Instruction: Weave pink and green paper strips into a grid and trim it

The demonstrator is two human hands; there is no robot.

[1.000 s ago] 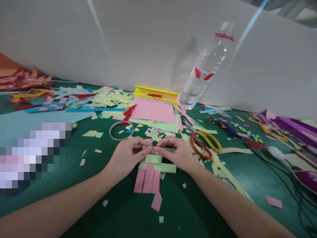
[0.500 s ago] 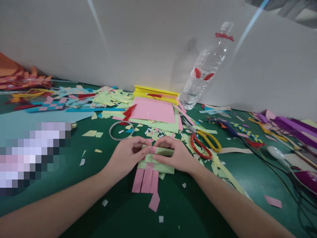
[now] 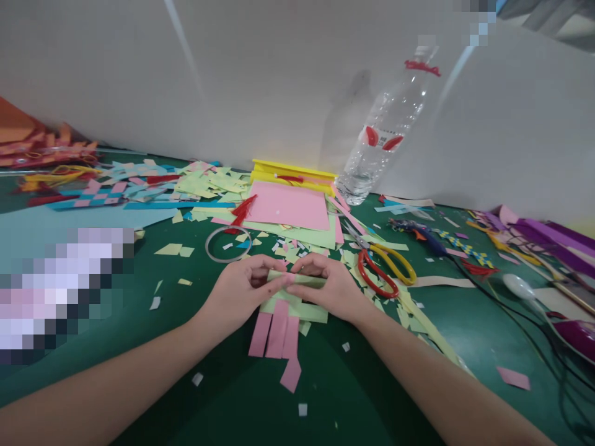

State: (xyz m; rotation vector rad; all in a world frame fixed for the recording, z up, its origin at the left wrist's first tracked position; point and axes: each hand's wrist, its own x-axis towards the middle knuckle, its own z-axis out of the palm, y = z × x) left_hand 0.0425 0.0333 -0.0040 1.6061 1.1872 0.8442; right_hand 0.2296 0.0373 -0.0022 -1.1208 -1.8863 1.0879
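My left hand (image 3: 242, 288) and my right hand (image 3: 325, 286) meet at a small piece of woven paper strips, thumbs and fingertips pinching its upper part. Light green strips (image 3: 313, 313) run across the piece. Pink strips (image 3: 276, 337) hang down from it toward me, and the green and pink cross each other under my thumbs. A loose pink paper scrap (image 3: 291, 375) touches or lies just below the strip ends. My fingers hide part of the weave. Right of my right hand lie scissors (image 3: 379, 269) with red and yellow handles.
Behind my hands are a tape ring (image 3: 207, 244), a pink paper sheet (image 3: 288, 205) and a yellow folded paper (image 3: 292, 175). A clear bottle (image 3: 383, 136) leans at the wall. A glue gun (image 3: 574, 334) lies right, light blue paper (image 3: 88, 220) left. Paper scraps litter the green table (image 3: 223, 409).
My thumbs have come closer together over the weave, and the pink crossing near the top is more covered. The pink strips have shifted slightly away from me.
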